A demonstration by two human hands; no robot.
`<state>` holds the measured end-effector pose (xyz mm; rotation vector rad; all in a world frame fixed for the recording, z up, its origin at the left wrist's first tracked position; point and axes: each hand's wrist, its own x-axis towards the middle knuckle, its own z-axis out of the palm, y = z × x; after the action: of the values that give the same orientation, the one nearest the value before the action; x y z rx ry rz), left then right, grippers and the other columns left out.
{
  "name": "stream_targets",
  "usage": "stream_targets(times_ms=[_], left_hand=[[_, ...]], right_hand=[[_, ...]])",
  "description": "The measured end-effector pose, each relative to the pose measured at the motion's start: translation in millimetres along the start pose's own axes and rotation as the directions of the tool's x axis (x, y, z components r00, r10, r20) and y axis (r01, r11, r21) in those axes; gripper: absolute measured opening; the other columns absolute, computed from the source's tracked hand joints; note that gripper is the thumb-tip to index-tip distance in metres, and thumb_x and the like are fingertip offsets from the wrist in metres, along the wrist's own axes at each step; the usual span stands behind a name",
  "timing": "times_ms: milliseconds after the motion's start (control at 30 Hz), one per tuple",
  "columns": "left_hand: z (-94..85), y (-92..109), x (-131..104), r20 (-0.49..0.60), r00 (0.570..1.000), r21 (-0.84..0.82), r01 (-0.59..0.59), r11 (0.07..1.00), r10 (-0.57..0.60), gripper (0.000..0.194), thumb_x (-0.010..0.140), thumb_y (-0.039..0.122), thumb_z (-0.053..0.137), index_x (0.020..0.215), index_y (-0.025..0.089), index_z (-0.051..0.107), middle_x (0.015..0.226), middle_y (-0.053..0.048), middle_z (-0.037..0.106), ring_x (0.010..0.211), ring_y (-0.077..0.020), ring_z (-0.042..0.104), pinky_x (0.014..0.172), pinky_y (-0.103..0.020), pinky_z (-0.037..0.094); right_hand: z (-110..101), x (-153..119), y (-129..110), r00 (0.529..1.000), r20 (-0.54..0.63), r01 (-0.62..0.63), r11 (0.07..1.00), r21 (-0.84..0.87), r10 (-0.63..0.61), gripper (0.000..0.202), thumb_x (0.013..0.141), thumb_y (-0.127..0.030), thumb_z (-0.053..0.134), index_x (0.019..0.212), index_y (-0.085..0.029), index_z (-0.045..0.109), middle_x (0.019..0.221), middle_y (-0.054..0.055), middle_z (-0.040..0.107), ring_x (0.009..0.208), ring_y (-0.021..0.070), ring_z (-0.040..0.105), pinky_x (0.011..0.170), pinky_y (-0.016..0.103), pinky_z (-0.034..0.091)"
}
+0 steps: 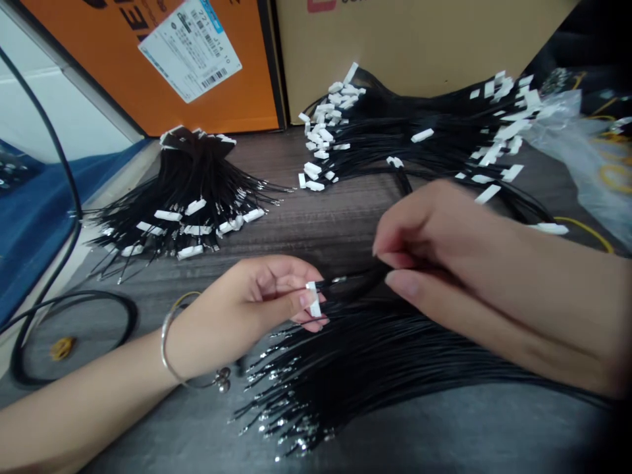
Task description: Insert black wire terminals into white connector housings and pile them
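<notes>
While left hand (269, 293) pinches connector (315, 306), wires (365, 362) nearby

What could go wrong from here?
1. The charm bracelet on the left wrist could snag the loose metal-tipped wires close by.
2. The left hand partly covers the white connector, so a misplaced wire might go unnoticed.
3. Black wires at the right hand could tangle with those below.

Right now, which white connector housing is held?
The white connector housing pinched in the left hand; the other white housings in view lie among or beside the black wire bundles farther back on the table.
</notes>
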<state>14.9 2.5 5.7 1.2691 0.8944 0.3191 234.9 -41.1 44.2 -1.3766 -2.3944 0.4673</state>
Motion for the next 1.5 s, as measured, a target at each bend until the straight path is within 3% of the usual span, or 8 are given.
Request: stream_targets(times_ms=[133, 467, 833, 1033, 1200, 1267, 1400, 1500], left_hand=[[0.6, 1, 1, 0.024, 0.999, 0.027, -0.024, 0.999, 0.023, 0.006, 0.084, 0.011, 0.055, 0.088, 0.008, 0.058, 0.072, -0.003, 0.066, 0.066, -0.0057, 0.063, 0.064, -0.011, 0.05], [1.3, 4, -1, -0.004, 1.0, 0.049, -0.007, 0.999, 0.007, 0.007, 0.083, 0.009, 0.055, 0.088, 0.006, 0.059, 0.072, -0.005, 0.067, 0.067, -0.0081, 0.064, 0.065, -0.013, 0.052], [-0.6, 2, 0, 0.003, 1.0, 0.056, -0.009, 0.998, 0.009, 0.009, 0.083, 0.011, 0.056, 0.09, 0.008, 0.059, 0.074, -0.005, 0.07, 0.068, -0.0082, 0.066, 0.065, -0.012, 0.052], [0.1, 1, 2, -0.004, 1.0, 0.004, 0.025, 1.0, -0.025, 0.008, 0.083, 0.011, 0.057, 0.089, 0.007, 0.059, 0.071, -0.005, 0.069, 0.066, -0.0086, 0.066, 0.064, -0.012, 0.053], [-1.1, 0, 2, -0.008, 1.0, -0.054, 0.002, 0.999, -0.003, 0.009, 0.082, 0.01, 0.058, 0.091, 0.007, 0.06, 0.075, -0.005, 0.069, 0.068, -0.0098, 0.066, 0.068, -0.016, 0.055], [-2.1, -1, 2, -0.008, 1.0, -0.062, 0.005, 0.998, -0.006, 0.008, 0.082, 0.009, 0.057, 0.09, 0.007, 0.06, 0.074, -0.004, 0.068, 0.068, -0.0093, 0.066, 0.067, -0.016, 0.054], [-2.6, -2, 3, 0.002, 1.0, -0.07, -0.004, 0.998, 0.004, 0.01, 0.082, 0.01, 0.058, 0.092, 0.007, 0.06, 0.074, -0.003, 0.067, 0.07, -0.0097, 0.066, 0.069, -0.016, 0.055], [-1.6, -2, 3, 0.006, 1.0, -0.058, 0.007, 0.998, -0.006, 0.009, 0.082, 0.01, 0.058, 0.091, 0.008, 0.06, 0.075, -0.004, 0.067, 0.07, -0.0097, 0.066, 0.068, -0.016, 0.055]], right_hand=[[14, 8, 6, 0.997, 0.045, 0.058, 0.998, 0.007, -0.058, 0.01, 0.086, -0.021, 0.044, 0.079, -0.019, 0.051, 0.071, -0.004, 0.055, 0.059, 0.0072, 0.048, 0.056, 0.02, 0.036], [30, 14, 11, 1.0, -0.02, -0.004, 0.992, 0.125, 0.006, 0.01, 0.079, -0.02, 0.053, 0.07, -0.017, 0.057, 0.066, -0.005, 0.054, 0.057, 0.0048, 0.045, 0.056, 0.02, 0.034], [43, 14, 13, 0.999, -0.052, 0.021, 0.991, 0.132, -0.014, 0.008, 0.08, -0.018, 0.054, 0.073, -0.017, 0.057, 0.072, -0.003, 0.053, 0.061, 0.0059, 0.045, 0.059, 0.02, 0.034], [49, 16, 12, 0.993, -0.059, 0.109, 0.993, 0.05, -0.107, 0.017, 0.087, -0.018, 0.046, 0.074, -0.013, 0.056, 0.077, 0.002, 0.051, 0.065, 0.0093, 0.046, 0.059, 0.023, 0.036], [42, 7, 6, 0.977, -0.057, 0.201, 0.976, -0.083, -0.206, 0.019, 0.088, -0.017, 0.04, 0.09, -0.014, 0.059, 0.091, 0.005, 0.052, 0.085, 0.0151, 0.05, 0.076, 0.03, 0.042], [44, 2, 3, 0.978, -0.031, 0.204, 0.977, -0.064, -0.206, 0.02, 0.088, -0.018, 0.039, 0.089, -0.017, 0.059, 0.089, 0.004, 0.054, 0.084, 0.0147, 0.051, 0.078, 0.03, 0.042], [53, 1, 0, 0.967, 0.024, 0.255, 0.962, -0.095, -0.253, 0.022, 0.081, -0.005, 0.043, 0.069, -0.015, 0.058, 0.076, 0.005, 0.054, 0.078, 0.0165, 0.049, 0.075, 0.033, 0.042], [50, 6, -1, 0.974, 0.051, 0.218, 0.975, 0.042, -0.22, 0.016, 0.081, -0.005, 0.047, 0.078, -0.013, 0.06, 0.08, 0.003, 0.056, 0.073, 0.0122, 0.05, 0.068, 0.026, 0.042]])
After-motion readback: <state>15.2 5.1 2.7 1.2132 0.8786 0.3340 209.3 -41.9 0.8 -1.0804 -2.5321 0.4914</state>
